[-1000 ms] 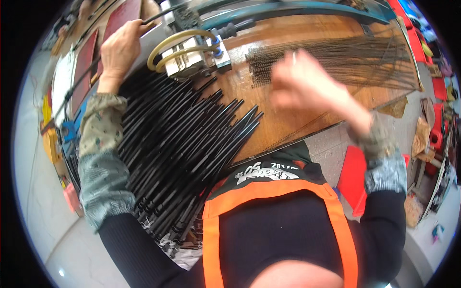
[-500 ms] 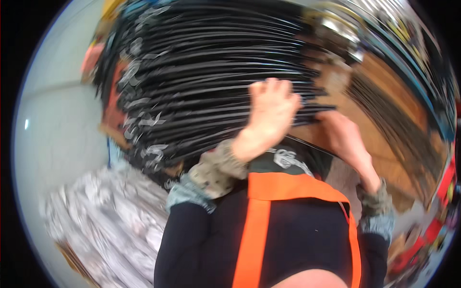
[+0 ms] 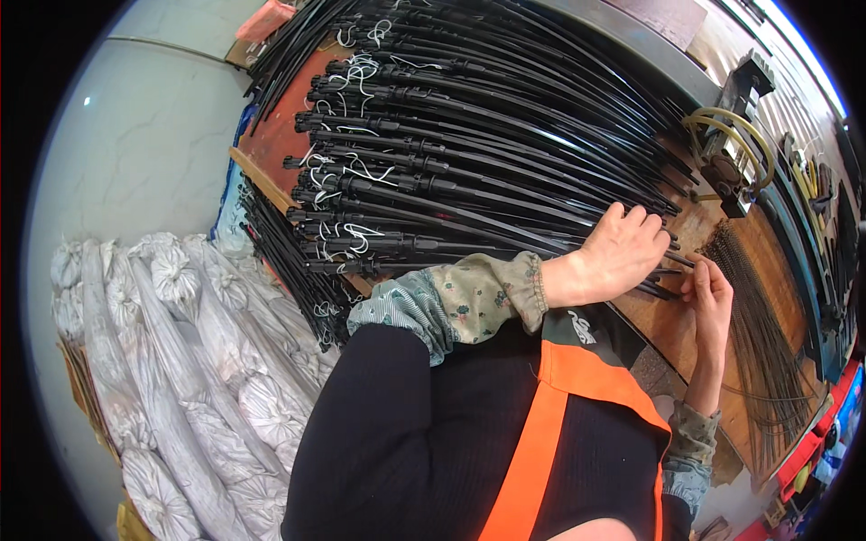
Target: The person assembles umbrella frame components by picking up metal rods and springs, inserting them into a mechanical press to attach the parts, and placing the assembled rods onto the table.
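Note:
Long thin black rods [image 3: 505, 171] lie side by side across the bench, with loops of white cord [image 3: 361, 239] near their left ends. My left hand [image 3: 622, 252] rests over the right ends of the nearest rods, its fingers curled around a black rod. Close beside it, my right hand [image 3: 708, 293] pinches the tip of what looks like the same rod between thumb and fingers. The left palm hides part of the rod and its neighbours.
A bunch of thin dark wires [image 3: 762, 352] lies right of my right hand on the wooden bench [image 3: 654, 316]. Beyond stands a metal fixture [image 3: 726, 176] with yellow hoses. Wrapped white bundles [image 3: 171, 361] are piled at left, and more black rods [image 3: 289, 270] stick out nearby.
The view has turned and sharpened, so the rods now slant down to the right. Both hands appear further right and lower, and the left hand is now closer to the right one.

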`<action>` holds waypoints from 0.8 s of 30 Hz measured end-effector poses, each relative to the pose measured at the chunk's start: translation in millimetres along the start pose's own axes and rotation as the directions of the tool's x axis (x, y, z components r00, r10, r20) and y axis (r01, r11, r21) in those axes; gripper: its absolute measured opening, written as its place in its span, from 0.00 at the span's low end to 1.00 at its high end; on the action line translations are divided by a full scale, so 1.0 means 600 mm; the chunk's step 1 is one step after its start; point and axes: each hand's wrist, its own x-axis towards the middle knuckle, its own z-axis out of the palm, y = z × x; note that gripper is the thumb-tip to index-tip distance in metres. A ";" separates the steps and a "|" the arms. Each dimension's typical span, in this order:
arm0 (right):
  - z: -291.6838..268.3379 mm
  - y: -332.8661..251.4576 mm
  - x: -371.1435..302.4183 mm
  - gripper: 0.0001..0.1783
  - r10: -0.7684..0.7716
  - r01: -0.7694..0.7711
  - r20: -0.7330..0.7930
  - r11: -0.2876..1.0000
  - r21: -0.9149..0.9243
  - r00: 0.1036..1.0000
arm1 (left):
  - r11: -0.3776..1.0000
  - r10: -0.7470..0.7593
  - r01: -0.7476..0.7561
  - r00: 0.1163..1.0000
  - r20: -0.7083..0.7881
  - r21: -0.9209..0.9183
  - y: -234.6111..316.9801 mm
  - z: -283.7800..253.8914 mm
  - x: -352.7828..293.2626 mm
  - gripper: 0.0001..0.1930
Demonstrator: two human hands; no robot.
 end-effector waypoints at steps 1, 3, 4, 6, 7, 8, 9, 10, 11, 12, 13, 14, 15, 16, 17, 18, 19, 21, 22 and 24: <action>-0.003 -0.008 0.000 0.18 0.067 -0.068 0.016 0.993 0.095 0.998 | 1.000 -0.001 0.001 1.000 -0.001 0.006 -0.004 -0.002 0.002 0.06; -0.007 -0.007 -0.004 0.19 0.096 -0.102 0.039 0.972 0.212 0.995 | 0.972 0.002 0.020 0.996 0.094 -0.236 -0.009 -0.006 0.007 0.05; -0.014 -0.001 -0.005 0.19 0.073 -0.085 0.063 0.971 0.224 0.995 | 0.961 0.045 -0.021 0.996 0.079 -0.275 -0.013 -0.010 0.013 0.06; -0.030 0.011 -0.006 0.21 -0.021 0.004 0.099 0.986 0.168 0.995 | 0.958 0.067 -0.030 0.991 0.120 -0.286 -0.011 -0.018 0.019 0.06; -0.035 0.006 -0.007 0.21 -0.024 0.007 0.101 0.985 0.172 0.995 | 0.954 0.081 -0.027 0.983 0.167 -0.299 -0.008 -0.019 0.018 0.06; -0.044 -0.005 -0.007 0.21 -0.278 0.294 0.112 0.938 -0.181 0.954 | 0.954 0.094 -0.041 0.982 0.166 -0.297 -0.006 -0.018 0.016 0.07; -0.050 -0.013 -0.006 0.21 -0.491 0.524 0.209 0.694 -0.494 0.846 | 0.956 0.092 -0.040 0.982 0.167 -0.292 -0.004 -0.018 0.016 0.07; -0.050 -0.018 -0.008 0.19 -0.548 0.578 0.218 0.662 -0.477 0.807 | 0.954 0.086 -0.027 0.978 0.188 -0.298 -0.001 -0.023 0.018 0.07; -0.047 -0.027 -0.008 0.19 -0.549 0.577 0.215 0.663 -0.476 0.808 | 0.953 0.079 -0.013 0.975 0.209 -0.304 0.002 -0.025 0.020 0.06; -0.042 -0.038 -0.007 0.20 -0.597 0.630 0.250 0.596 -0.498 0.762 | 0.953 0.080 -0.014 0.974 0.210 -0.302 0.003 -0.024 0.022 0.06; -0.040 -0.043 -0.006 0.22 -0.641 0.678 0.286 0.522 -0.517 0.712 | 0.951 0.079 -0.009 0.973 0.215 -0.310 0.003 -0.023 0.026 0.07; -0.039 -0.038 -0.003 0.25 -0.646 0.677 0.277 0.526 -0.514 0.712 | 0.949 0.076 -0.002 0.972 0.221 -0.316 0.004 -0.023 0.029 0.07; -0.033 -0.036 -0.002 0.25 -0.649 0.680 0.276 0.525 -0.512 0.709 | 0.950 0.075 -0.002 0.972 0.221 -0.312 0.007 -0.023 0.034 0.07; -0.025 -0.035 -0.002 0.24 -0.667 0.676 0.248 0.518 -0.524 0.703 | 0.957 0.088 -0.018 0.969 0.232 -0.288 0.012 -0.025 0.040 0.07; -0.017 -0.033 -0.002 0.24 -0.684 0.673 0.220 0.511 -0.535 0.695 | 0.964 0.099 -0.032 0.965 0.244 -0.264 0.017 -0.025 0.044 0.07; -0.012 -0.029 -0.001 0.23 -0.690 0.665 0.195 0.520 -0.536 0.697 | 0.964 0.099 -0.032 0.964 0.246 -0.263 0.022 -0.023 0.044 0.07; -0.009 -0.017 0.003 0.23 -0.693 0.666 0.193 0.519 -0.536 0.695 | 0.971 0.094 -0.036 0.967 0.236 -0.238 0.026 -0.022 0.045 0.07; -0.002 0.010 0.011 0.23 -0.755 0.678 0.099 0.513 -0.526 0.648 | 0.977 0.089 -0.040 0.970 0.228 -0.210 0.029 -0.020 0.046 0.07; 0.002 0.012 0.008 0.23 -0.757 0.681 0.100 0.512 -0.524 0.646 | 0.980 0.089 -0.047 0.972 0.218 -0.193 0.030 -0.020 0.047 0.07; 0.018 0.013 -0.004 0.22 -0.756 0.626 -0.024 0.559 -0.543 0.654 | 0.984 0.087 -0.050 0.973 0.213 -0.173 0.026 -0.021 0.045 0.07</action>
